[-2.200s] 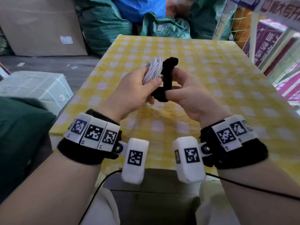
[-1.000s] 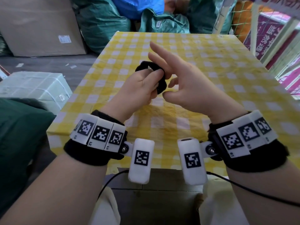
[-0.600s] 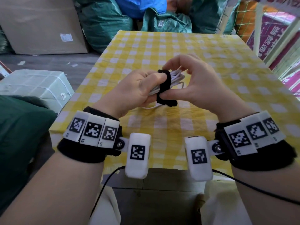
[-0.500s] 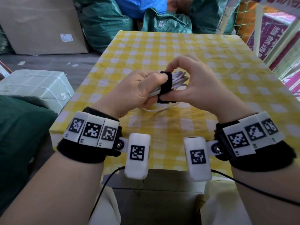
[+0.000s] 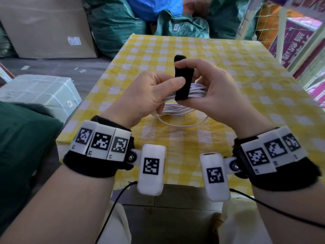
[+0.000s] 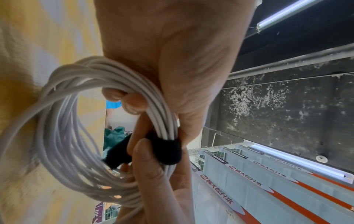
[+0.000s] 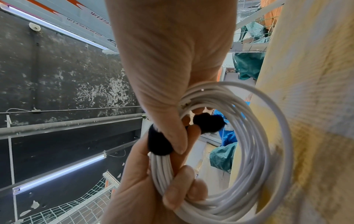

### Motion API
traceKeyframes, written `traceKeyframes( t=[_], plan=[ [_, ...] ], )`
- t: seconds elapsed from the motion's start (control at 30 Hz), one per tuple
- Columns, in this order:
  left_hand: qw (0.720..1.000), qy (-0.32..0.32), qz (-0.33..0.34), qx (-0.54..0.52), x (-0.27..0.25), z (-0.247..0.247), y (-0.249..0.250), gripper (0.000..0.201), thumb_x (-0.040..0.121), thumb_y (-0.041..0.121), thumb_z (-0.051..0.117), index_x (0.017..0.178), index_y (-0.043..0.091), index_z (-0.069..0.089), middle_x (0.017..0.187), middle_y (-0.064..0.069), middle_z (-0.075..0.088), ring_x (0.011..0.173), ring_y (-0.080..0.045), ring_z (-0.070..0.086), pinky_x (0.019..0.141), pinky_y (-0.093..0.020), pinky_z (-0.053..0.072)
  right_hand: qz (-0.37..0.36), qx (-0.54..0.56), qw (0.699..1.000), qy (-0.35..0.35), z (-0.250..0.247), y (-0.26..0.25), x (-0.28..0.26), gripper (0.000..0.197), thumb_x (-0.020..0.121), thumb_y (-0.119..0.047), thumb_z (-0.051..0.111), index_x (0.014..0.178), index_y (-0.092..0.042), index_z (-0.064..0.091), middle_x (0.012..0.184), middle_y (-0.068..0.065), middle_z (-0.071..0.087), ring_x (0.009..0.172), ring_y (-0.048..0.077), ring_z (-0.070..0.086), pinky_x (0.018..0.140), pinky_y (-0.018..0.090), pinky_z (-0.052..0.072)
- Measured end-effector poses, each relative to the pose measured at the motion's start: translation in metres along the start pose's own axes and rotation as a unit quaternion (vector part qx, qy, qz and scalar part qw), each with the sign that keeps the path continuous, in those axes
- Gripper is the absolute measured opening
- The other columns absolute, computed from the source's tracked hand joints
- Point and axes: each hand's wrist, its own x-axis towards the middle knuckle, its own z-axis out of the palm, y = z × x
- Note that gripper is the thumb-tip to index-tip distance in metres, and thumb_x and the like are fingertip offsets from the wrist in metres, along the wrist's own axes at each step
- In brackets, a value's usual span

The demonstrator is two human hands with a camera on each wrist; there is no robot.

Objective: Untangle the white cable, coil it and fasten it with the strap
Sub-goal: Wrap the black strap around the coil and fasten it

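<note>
The white cable [image 5: 177, 110] is coiled in several loops and held above the yellow checked table [image 5: 228, 55]. My left hand [image 5: 154, 92] grips one side of the coil [image 7: 249, 151], fingers curled through it and thumb pressing the black strap [image 5: 182, 85]. The strap goes round the bundle, and its free end stands up above the hands. My right hand [image 5: 202, 85] pinches the strap between forefinger and thumb. In the left wrist view the strap [image 6: 168, 150] hugs the cable [image 6: 63, 136]. In the right wrist view my right thumb presses the strap [image 7: 159, 144].
Green sacks [image 5: 114, 23] and a cardboard box [image 5: 47, 27] stand beyond the table's far edge. A wrapped white bundle [image 5: 38, 92] lies on the floor to the left. A netted rack with purple signs [image 5: 299, 32] flanks the right side.
The strap's free end has been pulled up and now stands above the coil, with my right forefinger on it. The cable loops hang lower below the hands.
</note>
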Motion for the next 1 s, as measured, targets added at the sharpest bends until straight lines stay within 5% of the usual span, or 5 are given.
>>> traceKeyframes(
  t=[0.2, 0.4, 0.6, 0.8, 1.0],
  plan=[
    [0.999, 0.001, 0.004, -0.05, -0.001, 0.002, 0.004, 0.018, 0.095, 0.014, 0.051, 0.106, 0.014, 0.065, 0.061, 0.015, 0.064, 0.049, -0.002, 0.05, 0.048, -0.014, 0.039, 0.006, 0.02, 1.0, 0.015, 0.001, 0.005, 0.001, 0.055, 0.074, -0.012, 0.076, 0.124, -0.024, 0.055, 0.102, -0.006, 0.06, 0.064, -0.001, 0.051, 0.061, 0.015, 0.04],
    [0.993, 0.047, 0.022, -0.107, 0.001, 0.003, 0.001, 0.039, 0.095, 0.007, 0.049, 0.134, 0.007, 0.047, 0.109, 0.004, 0.063, 0.071, 0.004, 0.062, 0.062, -0.009, 0.045, 0.014, 0.012, 0.999, 0.026, 0.0, 0.006, 0.003, 0.054, 0.072, -0.017, 0.077, 0.119, -0.029, 0.053, 0.113, -0.005, 0.059, 0.087, -0.002, 0.054, 0.076, 0.021, 0.044],
    [0.983, 0.108, 0.011, -0.148, 0.007, 0.007, -0.005, 0.034, 0.096, 0.013, 0.05, 0.129, 0.01, 0.053, 0.115, -0.007, 0.066, 0.093, -0.016, 0.066, 0.078, -0.028, 0.053, 0.023, 0.039, 0.999, 0.023, 0.002, 0.002, 0.001, 0.053, 0.07, -0.031, 0.08, 0.116, -0.03, 0.054, 0.113, -0.006, 0.061, 0.088, 0.007, 0.059, 0.081, 0.036, 0.051],
    [0.963, 0.202, 0.002, -0.179, 0.013, 0.006, -0.011, 0.015, 0.086, 0.0, 0.062, 0.097, 0.007, 0.069, 0.085, -0.009, 0.072, 0.078, -0.02, 0.069, 0.074, -0.033, 0.055, 0.022, 0.08, 0.996, 0.038, 0.008, 0.003, 0.002, 0.043, 0.089, -0.033, 0.064, 0.129, -0.023, 0.053, 0.123, -0.004, 0.058, 0.081, -0.012, 0.051, 0.08, 0.013, 0.04],
    [0.966, 0.195, 0.013, -0.171, 0.014, 0.004, -0.013, 0.028, 0.081, -0.009, 0.059, 0.102, 0.008, 0.068, 0.092, -0.011, 0.071, 0.081, -0.02, 0.068, 0.069, -0.03, 0.054, -0.006, 0.08, 0.995, 0.051, 0.013, 0.004, 0.002, 0.057, 0.087, -0.036, 0.063, 0.139, -0.024, 0.043, 0.125, -0.012, 0.05, 0.117, 0.011, 0.054, 0.098, 0.041, 0.047]
  ],
)
